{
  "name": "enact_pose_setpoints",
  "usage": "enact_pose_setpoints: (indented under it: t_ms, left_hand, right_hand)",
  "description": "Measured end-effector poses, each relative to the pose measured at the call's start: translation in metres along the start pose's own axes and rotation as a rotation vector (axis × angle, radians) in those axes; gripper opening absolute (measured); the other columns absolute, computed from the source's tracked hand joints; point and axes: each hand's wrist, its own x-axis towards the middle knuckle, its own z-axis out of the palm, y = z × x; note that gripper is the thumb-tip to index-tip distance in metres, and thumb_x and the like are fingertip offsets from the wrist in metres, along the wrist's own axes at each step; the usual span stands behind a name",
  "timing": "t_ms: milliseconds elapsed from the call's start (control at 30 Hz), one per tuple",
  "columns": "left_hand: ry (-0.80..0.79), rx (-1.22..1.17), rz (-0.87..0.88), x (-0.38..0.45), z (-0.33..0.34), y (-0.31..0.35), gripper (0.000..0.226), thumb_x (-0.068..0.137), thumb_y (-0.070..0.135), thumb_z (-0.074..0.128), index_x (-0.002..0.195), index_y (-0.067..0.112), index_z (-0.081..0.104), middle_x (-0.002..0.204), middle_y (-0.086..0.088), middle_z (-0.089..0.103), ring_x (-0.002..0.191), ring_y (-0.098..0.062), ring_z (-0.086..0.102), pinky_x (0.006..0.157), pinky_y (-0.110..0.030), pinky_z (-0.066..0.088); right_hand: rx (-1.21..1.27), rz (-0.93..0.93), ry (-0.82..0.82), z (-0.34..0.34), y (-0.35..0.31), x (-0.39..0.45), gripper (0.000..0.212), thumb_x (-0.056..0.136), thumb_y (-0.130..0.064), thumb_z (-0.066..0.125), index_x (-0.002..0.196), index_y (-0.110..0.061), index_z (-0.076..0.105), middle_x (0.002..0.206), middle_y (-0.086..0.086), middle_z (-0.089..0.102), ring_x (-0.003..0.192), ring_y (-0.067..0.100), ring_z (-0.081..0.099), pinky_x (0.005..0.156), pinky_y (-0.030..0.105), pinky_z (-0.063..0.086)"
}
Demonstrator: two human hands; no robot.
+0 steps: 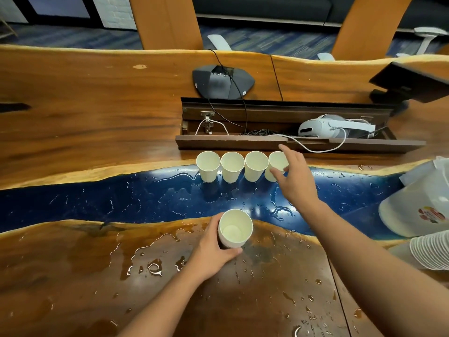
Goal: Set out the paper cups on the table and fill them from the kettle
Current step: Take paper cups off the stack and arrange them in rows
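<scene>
Several white paper cups stand in a row on the blue resin strip of the wooden table (85,122); the leftmost cup (207,166) and its two neighbours stand free. My right hand (295,181) has thumb and fingers around the rightmost cup (275,164) of the row. My left hand (213,251) grips another paper cup (235,228) nearer to me, upright over the wet wood. A white kettle-like jug (418,205) lies at the right edge, partly cut off. A stack of nested cups (430,251) lies on its side below the jug.
Water puddles and drops cover the near wood and the blue strip. Behind the row an open cable tray (291,142) holds a white headset (332,126) and cables. A dark conference phone (222,81) sits farther back. A dark monitor base (408,79) stands at right.
</scene>
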Motion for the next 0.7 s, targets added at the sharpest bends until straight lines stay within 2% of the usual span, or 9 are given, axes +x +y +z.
enact_pose_setpoints:
  t_ms: [67,133,167,233,300,367,467,600,700]
  left_hand:
    - [0.010,-0.011,0.010,-0.001,0.003,0.002,0.088,0.068,0.028,0.089,0.130,0.046,0.029,0.128,0.023,0.044,0.121,-0.003,0.043,0.098,-0.018,0.035]
    - [0.009,-0.029,0.019,-0.001,0.005,0.004,0.088,0.067,0.027,0.090,0.128,0.043,0.029,0.122,0.027,0.042,0.115,0.004,0.044,0.089,-0.004,0.032]
    - [0.007,-0.032,0.025,0.000,0.005,0.005,0.088,0.065,0.028,0.091,0.127,0.042,0.030,0.121,0.028,0.042,0.114,0.006,0.044,0.085,-0.003,0.031]
    - [0.006,-0.038,0.032,0.002,0.006,0.005,0.087,0.062,0.029,0.092,0.125,0.041,0.033,0.120,0.025,0.048,0.112,0.006,0.047,0.086,-0.010,0.038]
    - [0.021,-0.041,0.037,0.002,0.006,0.004,0.084,0.060,0.028,0.092,0.122,0.042,0.037,0.115,0.020,0.055,0.107,0.006,0.053,0.087,-0.019,0.046]
    - [0.033,-0.042,0.040,-0.001,0.006,0.001,0.081,0.060,0.025,0.092,0.117,0.041,0.038,0.111,0.017,0.058,0.102,0.006,0.055,0.084,-0.018,0.048]
    - [0.037,-0.069,0.051,-0.010,0.007,-0.005,0.081,0.059,0.025,0.093,0.116,0.041,0.038,0.113,0.014,0.058,0.105,-0.002,0.057,0.086,-0.020,0.049]
    - [0.050,-0.061,0.070,-0.027,0.007,-0.015,0.086,0.055,0.034,0.092,0.122,0.042,0.038,0.115,0.016,0.060,0.106,-0.002,0.059,0.089,-0.025,0.052]
    - [0.072,-0.066,0.067,-0.038,0.005,-0.019,0.084,0.057,0.027,0.093,0.120,0.040,0.039,0.114,0.012,0.061,0.102,0.005,0.058,0.081,-0.011,0.047]
  right_hand:
    - [0.118,-0.065,-0.080,-0.009,-0.021,-0.027,0.044,0.095,-0.031,0.065,0.137,-0.029,0.054,0.135,-0.004,0.056,0.099,0.012,0.059,0.094,0.037,0.053]
    - [0.184,-0.155,-0.230,-0.018,-0.037,-0.057,0.024,0.095,-0.030,0.064,0.118,-0.027,0.069,0.112,-0.012,0.066,0.091,0.006,0.059,0.088,0.032,0.053]
    - [0.200,-0.193,-0.306,-0.020,-0.042,-0.071,0.018,0.095,-0.031,0.064,0.110,-0.027,0.073,0.104,-0.016,0.068,0.089,0.002,0.060,0.083,0.027,0.052]
    - [0.204,-0.218,-0.427,-0.020,-0.046,-0.096,0.015,0.095,-0.034,0.064,0.103,-0.028,0.075,0.098,-0.018,0.070,0.083,-0.002,0.059,0.075,0.020,0.048]
    - [0.177,-0.234,-0.502,-0.016,-0.046,-0.115,0.015,0.095,-0.037,0.065,0.102,-0.030,0.076,0.100,-0.016,0.072,0.081,0.000,0.059,0.073,0.019,0.047]
    - [0.125,-0.265,-0.561,-0.013,-0.046,-0.128,0.017,0.093,-0.040,0.066,0.104,-0.031,0.076,0.104,-0.014,0.073,0.080,0.000,0.059,0.073,0.017,0.045]
    - [0.030,-0.355,-0.607,-0.011,-0.045,-0.143,0.019,0.093,-0.038,0.067,0.108,-0.030,0.076,0.106,-0.013,0.073,0.083,0.001,0.060,0.072,0.011,0.043]
    - [-0.044,-0.400,-0.618,-0.006,-0.047,-0.158,0.021,0.092,-0.039,0.065,0.109,-0.033,0.075,0.104,-0.008,0.075,0.090,0.011,0.065,0.083,0.030,0.051]
    - [-0.091,-0.434,-0.622,-0.004,-0.051,-0.168,0.025,0.092,-0.037,0.063,0.115,-0.034,0.072,0.109,-0.005,0.074,0.095,0.016,0.065,0.087,0.034,0.051]
